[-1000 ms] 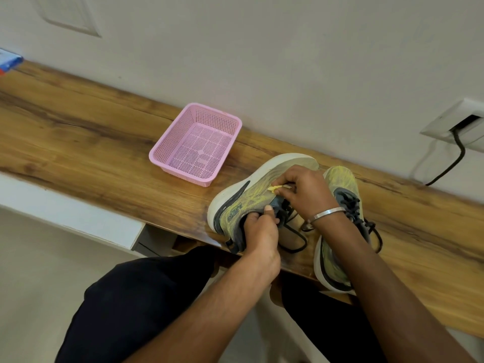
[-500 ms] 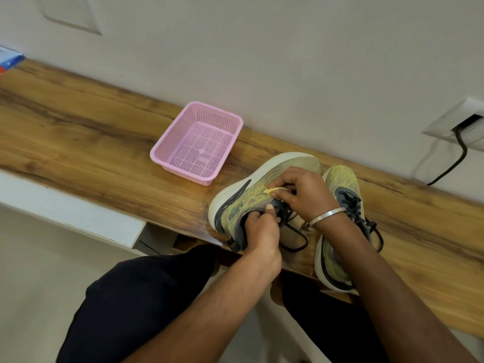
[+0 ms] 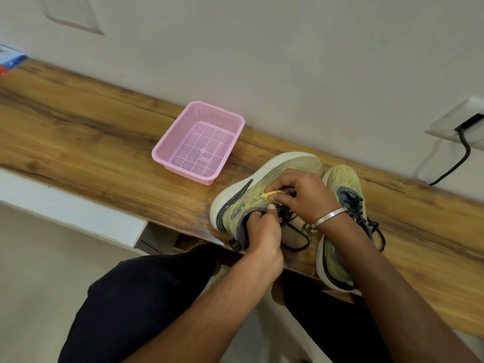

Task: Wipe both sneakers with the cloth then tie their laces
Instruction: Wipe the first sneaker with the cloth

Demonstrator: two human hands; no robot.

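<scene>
I have the left-hand sneaker [image 3: 264, 184] tipped on its side on the bench [image 3: 91, 142], its white sole turned toward the pink basket, its heel at the front edge over my lap. My left hand [image 3: 263, 231] curls into the collar at the heel and grips it to steady the shoe. My right hand [image 3: 303, 196] is bunched over the tongue area, fingers curled and pinching a small scrap of yellow cloth [image 3: 269, 194] against the mesh; it may also be catching a lace, but I cannot tell. A dark lace [image 3: 297, 238] hangs in a loose loop below my hands, so this shoe looks untied.

I judge I am in the wiping step on this first sneaker, working near the eyelets. Next I would need to rub the cloth along the upper and sole, turning the shoe with my left hand, before I let go of the cloth and take both lace ends.

The second sneaker [image 3: 343, 195] stands upright just beside the first, on its right, partly under my right forearm, its heel past the bench edge. Its dark laces [image 3: 377, 231] trail loose too.

The pink basket [image 3: 180, 129], a perforated plastic tray, sits near the sneakers toward the wall and has nothing in it that I can see. A wall socket [image 3: 458, 124] with a black cable is at the far right.
</scene>
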